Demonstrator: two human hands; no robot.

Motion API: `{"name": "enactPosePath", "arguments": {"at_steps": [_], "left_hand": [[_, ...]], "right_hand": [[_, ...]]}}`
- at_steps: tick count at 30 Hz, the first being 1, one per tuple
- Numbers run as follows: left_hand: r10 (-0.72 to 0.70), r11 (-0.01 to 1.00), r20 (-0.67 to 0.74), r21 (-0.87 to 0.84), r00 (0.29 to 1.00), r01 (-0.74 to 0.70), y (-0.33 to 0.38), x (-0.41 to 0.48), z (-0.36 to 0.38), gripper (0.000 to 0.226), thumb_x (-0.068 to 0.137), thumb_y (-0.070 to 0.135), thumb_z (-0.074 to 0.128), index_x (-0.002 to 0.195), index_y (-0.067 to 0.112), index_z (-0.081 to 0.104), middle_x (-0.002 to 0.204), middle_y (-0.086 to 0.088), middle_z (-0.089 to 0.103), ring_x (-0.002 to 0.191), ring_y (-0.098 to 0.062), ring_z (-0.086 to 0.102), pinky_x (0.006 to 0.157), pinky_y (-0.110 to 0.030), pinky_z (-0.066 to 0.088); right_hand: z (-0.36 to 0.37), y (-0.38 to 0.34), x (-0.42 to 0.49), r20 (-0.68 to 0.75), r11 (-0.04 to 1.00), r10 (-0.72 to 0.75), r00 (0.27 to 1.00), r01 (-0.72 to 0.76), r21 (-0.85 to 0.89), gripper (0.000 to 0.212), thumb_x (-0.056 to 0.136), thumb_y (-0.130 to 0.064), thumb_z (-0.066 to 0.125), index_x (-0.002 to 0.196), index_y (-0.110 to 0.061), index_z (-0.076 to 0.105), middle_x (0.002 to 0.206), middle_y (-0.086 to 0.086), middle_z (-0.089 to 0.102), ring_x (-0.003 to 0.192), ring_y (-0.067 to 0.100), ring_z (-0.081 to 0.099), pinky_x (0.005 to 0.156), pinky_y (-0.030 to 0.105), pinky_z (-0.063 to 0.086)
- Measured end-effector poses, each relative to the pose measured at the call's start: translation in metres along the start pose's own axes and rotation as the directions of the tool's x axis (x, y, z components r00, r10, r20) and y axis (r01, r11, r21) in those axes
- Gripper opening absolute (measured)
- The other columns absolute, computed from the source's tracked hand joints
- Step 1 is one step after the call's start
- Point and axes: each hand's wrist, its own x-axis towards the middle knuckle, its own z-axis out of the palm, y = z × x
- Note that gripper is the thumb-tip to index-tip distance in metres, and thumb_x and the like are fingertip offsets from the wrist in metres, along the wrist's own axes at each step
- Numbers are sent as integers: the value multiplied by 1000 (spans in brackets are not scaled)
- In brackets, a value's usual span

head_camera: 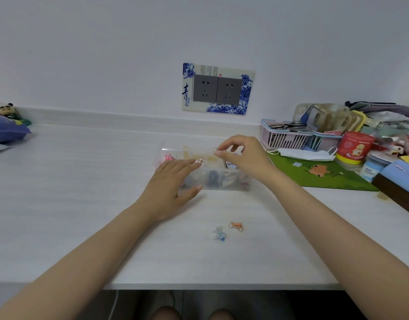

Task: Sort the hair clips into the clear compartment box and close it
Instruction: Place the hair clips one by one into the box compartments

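The left forearm (pixel 88 245) stretches from the 7 o'clock corner toward 1 o'clock. The left hand (pixel 171 183) lies palm down, its fingers straight and close together, pointing to 1 o'clock, with the thumb (pixel 192 189) spread to the 3 o'clock side. The right forearm (pixel 326 227) stretches from the 5 o'clock corner toward 11 o'clock. The right hand (pixel 242 158) is held higher with its fingers curled. Thumb and forefinger pinch a small pale clip (pixel 215 150) at the hand's 9 o'clock side.

A plain white wall (pixel 106 54) carries a double socket (pixel 217 90) framed in blue-and-white floral print. Below it runs a white desk (pixel 83 204), evenly lit, with cluttered baskets (pixel 282 140) and a green mat (pixel 326 182) at right.
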Motion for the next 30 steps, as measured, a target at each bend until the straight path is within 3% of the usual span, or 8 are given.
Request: {"name": "enactPosePath", "arguments": {"at_steps": [4, 9, 12, 14, 16, 19, 22, 30], "left_hand": [[-11, 1000, 3, -27, 1000, 11, -1, -2, 1, 58, 86, 55, 41, 137, 27, 42, 143, 7, 45, 131, -7, 34, 110, -14, 6], [21, 980, -13, -197, 1000, -23, 14, -1, -9, 51, 82, 54, 53, 124, 25, 56, 129, 9, 56, 122, -6, 47, 107, -25, 31], [-20, 875, 227, -468, 974, 127, 36, -6, -18, 38, 71, 54, 66, 100, 29, 68, 98, 16, 67, 93, 0, 57, 86, -21, 44], [1, 847, 420, -483, 907, 222, 47, -9, -16, 33, 67, 51, 75, 93, 31, 71, 90, 13, 68, 84, -4, 57, 77, -24, 46], [31, 851, 479, -474, 877, 229, 51, -10, -11, 31, 65, 49, 79, 90, 33, 72, 89, 10, 68, 84, -9, 56, 77, -28, 46], [70, 838, 497, -499, 865, 219, 48, -10, -8, 33, 62, 50, 79, 90, 35, 72, 90, 9, 67, 86, -14, 55, 80, -34, 47], [64, 832, 499, -506, 864, 230, 46, -12, -6, 27, 63, 45, 80, 86, 34, 70, 88, 8, 66, 82, -13, 54, 76, -29, 45], [-103, 846, 321, -470, 941, 253, 30, -5, -9, 9, 72, 27, 79, 76, 24, 72, 66, 9, 64, 58, -4, 52, 57, -17, 42]], "right_hand": [[10, 11, 7, 34, 985, 32, 999, -26, -171, 10, 78, -31, 71, 87, -27, 71, 99, -7, 63, 93, 15, 54, 83, 29, 41], [-3, 6, -33, -15, 995, -34, 999, 36, 94, 7, 79, -20, 73, 86, -19, 72, 87, -9, 66, 72, 5, 52, 64, 12, 37], [-9, 14, -64, 178, 984, -7, 984, -26, 177, 10, 76, -22, 76, 83, -16, 73, 81, -5, 67, 70, 8, 51, 66, 19, 39], [-9, 28, -79, 262, 987, 56, 963, -92, 130, 21, 67, -42, 77, 82, -27, 74, 88, 3, 69, 74, 16, 51, 71, 27, 40], [-9, 38, -89, 322, 984, 98, 942, -140, 110, 27, 62, -47, 77, 83, -31, 74, 95, 2, 69, 82, 19, 55, 79, 32, 42], [-10, 41, -96, 405, 982, 54, 913, -121, 143, 20, 67, -29, 82, 85, -24, 75, 96, -6, 67, 96, 15, 61, 94, 32, 44], [-7, 39, -92, 418, 983, 40, 908, -112, 148, 16, 67, -27, 82, 81, -23, 75, 93, -4, 67, 94, 13, 62, 95, 32, 44], [11, 50, -69, 233, 987, 77, 970, -106, 117, 6, 75, -25, 77, 79, -21, 75, 76, -8, 61, 67, 5, 44, 64, 14, 37]]}}
